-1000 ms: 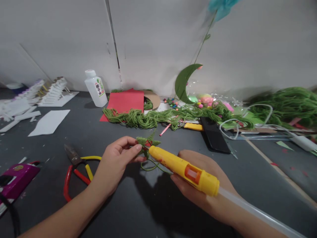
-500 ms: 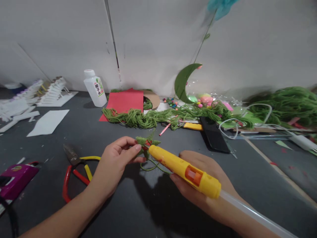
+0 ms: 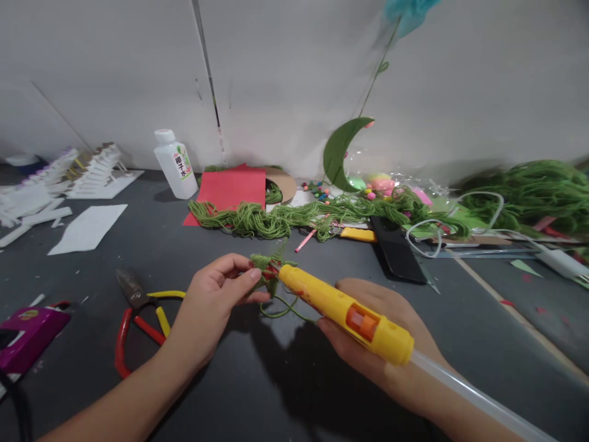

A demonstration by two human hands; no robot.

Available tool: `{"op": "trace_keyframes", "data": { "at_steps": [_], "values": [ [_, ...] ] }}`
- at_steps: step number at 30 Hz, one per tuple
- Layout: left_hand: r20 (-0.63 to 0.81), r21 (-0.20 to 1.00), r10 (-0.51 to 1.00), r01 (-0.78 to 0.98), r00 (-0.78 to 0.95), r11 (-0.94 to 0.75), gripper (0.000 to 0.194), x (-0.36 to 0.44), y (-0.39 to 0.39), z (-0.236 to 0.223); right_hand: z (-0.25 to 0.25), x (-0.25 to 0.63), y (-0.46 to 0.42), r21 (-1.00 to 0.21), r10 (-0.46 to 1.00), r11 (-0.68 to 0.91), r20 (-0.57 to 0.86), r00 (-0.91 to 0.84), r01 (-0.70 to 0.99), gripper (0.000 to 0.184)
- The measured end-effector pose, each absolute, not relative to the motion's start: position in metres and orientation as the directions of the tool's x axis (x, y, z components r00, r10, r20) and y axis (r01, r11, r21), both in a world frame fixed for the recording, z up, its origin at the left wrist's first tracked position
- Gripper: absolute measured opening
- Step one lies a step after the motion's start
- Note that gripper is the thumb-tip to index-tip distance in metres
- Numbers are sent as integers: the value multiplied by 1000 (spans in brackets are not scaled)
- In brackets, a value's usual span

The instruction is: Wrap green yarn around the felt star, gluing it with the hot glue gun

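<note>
Between the fingertips and thumb of my left hand [image 3: 223,291] is a small star wrapped in green yarn [image 3: 262,261], with red showing at its middle. My right hand [image 3: 381,331] is closed around a yellow hot glue gun [image 3: 331,301]; its handle and trigger are hidden below. A clear glue stick [image 3: 473,393] sticks out of the gun's back end. The gun's nozzle points left at the red middle of the star, very close to it; whether they touch I cannot tell. A loose green yarn tail [image 3: 276,313] loops beneath the star.
Pliers [image 3: 138,307] with red and yellow handles lie left of my left forearm. Behind the hands stretch green yarn skeins [image 3: 257,219], red paper [image 3: 232,187], a black phone [image 3: 398,252] and a yellow cutter [image 3: 359,234]. A white bottle [image 3: 175,166] and a green crescent [image 3: 340,153] stand at the wall.
The glue gun has shifted very slightly right, and a little more of its nozzle shows beside the star. My left hand keeps its hold on the star.
</note>
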State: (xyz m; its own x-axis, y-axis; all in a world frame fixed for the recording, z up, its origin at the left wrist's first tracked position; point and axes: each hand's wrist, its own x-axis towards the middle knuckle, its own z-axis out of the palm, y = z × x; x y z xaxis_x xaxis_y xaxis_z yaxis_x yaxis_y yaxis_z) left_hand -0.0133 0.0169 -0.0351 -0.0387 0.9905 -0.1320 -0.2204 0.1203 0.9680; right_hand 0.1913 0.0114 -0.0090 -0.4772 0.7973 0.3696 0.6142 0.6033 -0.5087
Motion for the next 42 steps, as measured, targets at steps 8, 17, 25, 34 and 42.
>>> {"op": "trace_keyframes", "data": {
  "at_steps": [8,17,25,34,42],
  "values": [
    [-129,965,990,-236,-50,114,11,-14,16,-32,-5,190,11,-511,797,604,370,-477,612,26],
    [-114,972,991,-213,-77,95,11,-13,19,-36,-6,192,11,-496,807,591,362,-467,636,28],
    [-96,971,990,-229,-105,70,10,-12,19,-34,-5,192,11,-494,813,582,347,-468,645,28],
    [-102,967,988,-245,-117,71,11,-13,19,-34,-5,192,11,-496,809,588,373,-455,639,27],
    [-91,972,990,-228,-106,65,9,-13,19,-37,-6,193,11,-500,805,593,378,-457,632,27]
  ]
}}
